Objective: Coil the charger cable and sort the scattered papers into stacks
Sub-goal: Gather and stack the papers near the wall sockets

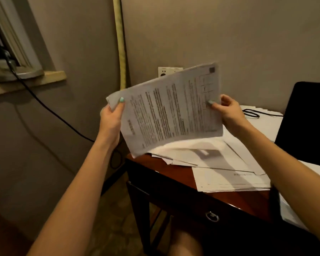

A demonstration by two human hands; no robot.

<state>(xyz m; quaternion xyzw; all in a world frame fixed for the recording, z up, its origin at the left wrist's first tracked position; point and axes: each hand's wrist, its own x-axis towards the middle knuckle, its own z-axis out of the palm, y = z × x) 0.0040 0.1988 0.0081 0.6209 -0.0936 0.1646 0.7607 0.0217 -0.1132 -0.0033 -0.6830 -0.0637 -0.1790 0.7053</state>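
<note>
Both hands pinch a floppy sheaf [172, 108] of printed sheets: left hand [112, 115] on one short edge, right hand [227, 111] on the other. Below the fingers, loose white papers [229, 174] cover the glossy wooden desk [174, 174]. A thin black cable [251, 113] loops beyond the right fingers.

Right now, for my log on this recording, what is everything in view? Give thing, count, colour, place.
held sheaf: one, white printed sheets, raised above the desk
loose papers: many, white, spread over the desk
desk cable: one, black, looped on papers at far right
desk: one, red-brown wood, lower right
drawer pull: one, metal ring, desk front
chair: one, black, right edge
wall socket: one, white, behind the sheaf
pipe: one, yellowish, up the wall
wall cable: one, black, from window down the wall
window sill: one, pale, upper left
left grip: one bare hand, holds the sheaf's left edge
right grip: one bare hand, holds the sheaf's right edge
</note>
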